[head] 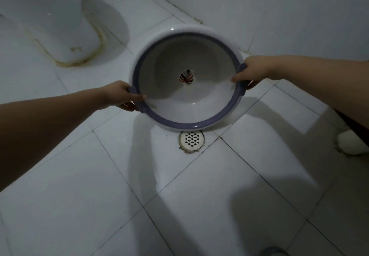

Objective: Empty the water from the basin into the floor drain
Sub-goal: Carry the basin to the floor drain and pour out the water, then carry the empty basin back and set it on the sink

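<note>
Two bare forearms reaching in from the near corners, nearest the lens. Left hand [121, 94] clamped on the left handle of the basin [179, 104], thumb over the purple rim, fingers curled underneath. Right hand [253, 71] gripping the opposite handle the same way. Basin white with a purple rim band, held off the floor and tipped steeply toward the camera, open mouth facing back, small dark motif at the centre of the bottom. No pooled water visible inside, only a wet sheen. Lower rim hanging just above and beyond the floor drain [191, 139], a round perforated white cover set in the white floor tiles [99, 196]. Toilet base [60, 26] well apart at upper left, yellowish staining around its foot.
</note>
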The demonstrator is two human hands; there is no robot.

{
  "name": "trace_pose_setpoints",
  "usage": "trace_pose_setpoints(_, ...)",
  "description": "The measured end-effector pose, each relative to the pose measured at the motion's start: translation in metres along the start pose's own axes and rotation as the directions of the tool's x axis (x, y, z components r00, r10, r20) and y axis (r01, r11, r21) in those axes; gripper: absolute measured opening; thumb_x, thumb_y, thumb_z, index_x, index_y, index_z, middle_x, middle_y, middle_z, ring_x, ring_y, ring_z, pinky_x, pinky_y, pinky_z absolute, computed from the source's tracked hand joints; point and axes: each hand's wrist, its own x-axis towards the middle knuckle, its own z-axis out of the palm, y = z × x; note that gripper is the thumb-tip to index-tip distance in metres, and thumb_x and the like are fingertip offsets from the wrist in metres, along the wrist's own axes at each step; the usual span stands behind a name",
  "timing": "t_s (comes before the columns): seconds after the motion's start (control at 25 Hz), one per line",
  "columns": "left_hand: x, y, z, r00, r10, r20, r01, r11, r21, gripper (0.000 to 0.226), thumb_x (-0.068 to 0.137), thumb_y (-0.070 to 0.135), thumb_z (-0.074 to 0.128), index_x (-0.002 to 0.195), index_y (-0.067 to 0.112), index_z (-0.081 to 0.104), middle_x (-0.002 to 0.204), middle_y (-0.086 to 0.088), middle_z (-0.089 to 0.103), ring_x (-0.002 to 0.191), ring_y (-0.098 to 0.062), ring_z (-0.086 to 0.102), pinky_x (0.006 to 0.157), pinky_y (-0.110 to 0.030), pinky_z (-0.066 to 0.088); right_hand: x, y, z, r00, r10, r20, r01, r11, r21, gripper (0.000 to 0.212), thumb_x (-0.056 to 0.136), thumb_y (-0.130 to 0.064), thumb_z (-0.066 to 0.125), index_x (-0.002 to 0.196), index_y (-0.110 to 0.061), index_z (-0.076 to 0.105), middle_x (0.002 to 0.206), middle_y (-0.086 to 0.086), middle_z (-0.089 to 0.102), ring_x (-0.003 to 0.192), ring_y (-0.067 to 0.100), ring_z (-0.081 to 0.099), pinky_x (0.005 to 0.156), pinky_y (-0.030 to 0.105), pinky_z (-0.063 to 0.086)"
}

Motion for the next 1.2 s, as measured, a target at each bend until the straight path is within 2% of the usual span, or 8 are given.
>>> trace_pose_setpoints(0.16,0.010,0.012,0.000,0.993,-0.030,-0.118,0.016,0.993,-0.119,0.044,0.089,0.044,0.062,0.109,0.004,0.063,0.092,-0.010,0.071,0.078,-0.023,0.072,0.054,-0.024,0.059,0.015,-0.005,0.001,0.994,0.071,-0.079,-0.061,0.990,0.124,0.041,0.089,-0.025,0.064,0.120,0.000,0.055,0.097,0.015,0.066,0.083,0.029,0.068,0.067,0.035,0.057)
trace_pose_setpoints(0.32,0.023,0.013,0.020,0.970,-0.060,-0.234,0.035,0.993,-0.109,0.051,0.094,0.051,0.050,0.100,0.002,0.064,0.081,-0.011,0.069,0.064,-0.021,0.068,0.038,-0.019,0.050,0.031,-0.005,0.023,0.955,0.170,-0.245,-0.167,0.985,0.033,0.050,0.096,-0.041,0.047,0.120,0.003,0.054,0.097,0.017,0.059,0.065,0.025,0.056,0.049,0.028,0.043)
trace_pose_setpoints(0.52,0.045,0.015,0.029,0.953,-0.029,-0.303,0.009,0.998,-0.066,0.055,0.098,0.054,0.038,0.106,0.005,0.061,0.086,-0.012,0.068,0.063,-0.021,0.067,0.035,-0.018,0.048,0.060,-0.004,0.030,0.877,0.103,-0.470,-0.134,0.991,-0.032,0.064,0.099,-0.050,0.028,0.129,0.001,0.053,0.125,0.023,0.058,0.106,0.037,0.058,0.075,0.031,0.038)
trace_pose_setpoints(0.72,0.047,0.035,0.012,0.927,-0.007,-0.374,-0.031,0.995,-0.096,0.052,0.096,0.050,0.045,0.102,0.001,0.062,0.082,-0.016,0.064,0.055,-0.020,0.061,0.031,-0.018,0.045,0.052,-0.018,0.026,0.826,0.114,-0.552,-0.044,0.989,0.139,0.053,0.099,-0.047,0.034,0.108,-0.003,0.062,0.104,0.012,0.061,0.091,0.023,0.055,0.069,0.022,0.034)
trace_pose_setpoints(0.84,0.014,0.068,-0.026,0.894,-0.035,-0.446,-0.014,0.994,-0.105,0.047,0.093,0.050,0.050,0.096,0.005,0.065,0.082,-0.015,0.064,0.051,-0.016,0.058,0.034,-0.023,0.044,0.019,-0.054,0.005,0.796,0.169,-0.581,-0.010,0.964,0.266,0.041,0.098,-0.046,0.039,0.094,-0.011,0.060,0.093,0.003,0.055,0.085,0.016,0.052,0.062,0.016,0.032)
trace_pose_setpoints(1.0,-0.065,0.130,-0.094,0.896,-0.047,-0.441,-0.007,0.993,-0.120,0.044,0.093,0.049,0.050,0.096,0.007,0.066,0.081,-0.014,0.063,0.052,-0.018,0.058,0.042,-0.027,0.049,-0.050,-0.122,-0.059,0.779,0.182,-0.600,-0.001,0.957,0.289,0.039,0.096,-0.047,0.042,0.074,-0.016,0.050,0.089,0.002,0.056,0.080,0.015,0.053,0.060,0.016,0.032)
trace_pose_setpoints(1.08,-0.106,0.164,-0.128,0.887,-0.041,-0.459,-0.019,0.992,-0.126,0.045,0.094,0.047,0.049,0.100,0.005,0.066,0.082,-0.014,0.063,0.052,-0.017,0.057,0.037,-0.022,0.049,-0.088,-0.161,-0.097,0.774,0.173,-0.609,0.016,0.956,0.292,0.040,0.095,-0.046,0.042,0.065,-0.020,0.044,0.086,0.002,0.056,0.077,0.014,0.052,0.060,0.020,0.034)
trace_pose_setpoints(1.2,-0.167,0.224,-0.183,0.881,-0.013,-0.473,-0.024,0.997,-0.073,0.041,0.095,0.047,0.047,0.099,0.009,0.063,0.082,-0.013,0.062,0.050,-0.011,0.053,0.037,-0.020,0.040,-0.151,-0.218,-0.165,0.761,0.158,-0.629,0.030,0.960,0.277,0.038,0.095,-0.046,0.043,0.070,-0.017,0.048,0.086,0.003,0.057,0.078,0.017,0.053,0.064,0.024,0.037)
